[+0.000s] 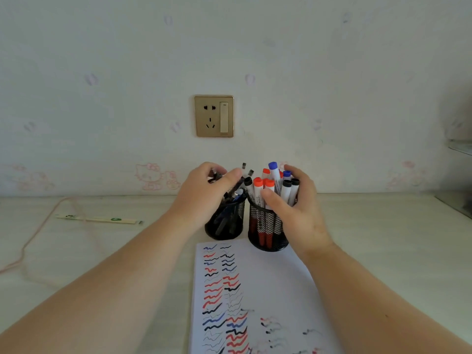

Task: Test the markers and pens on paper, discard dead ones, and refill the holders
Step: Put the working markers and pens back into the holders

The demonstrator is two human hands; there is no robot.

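Head view: left hand grips upright pens (leaning right); right hand clasps upright markers.

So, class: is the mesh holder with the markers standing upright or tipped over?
Upright. The marker holder stands on its base at the paper's far edge, markers pointing caps-up.

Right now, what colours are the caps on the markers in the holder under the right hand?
Red, blue and black caps, seen in the head view.

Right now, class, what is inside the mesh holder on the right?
The right mesh holder holds capped markers: red, blue and black caps. The right hand covers its right side, hiding any markers there.
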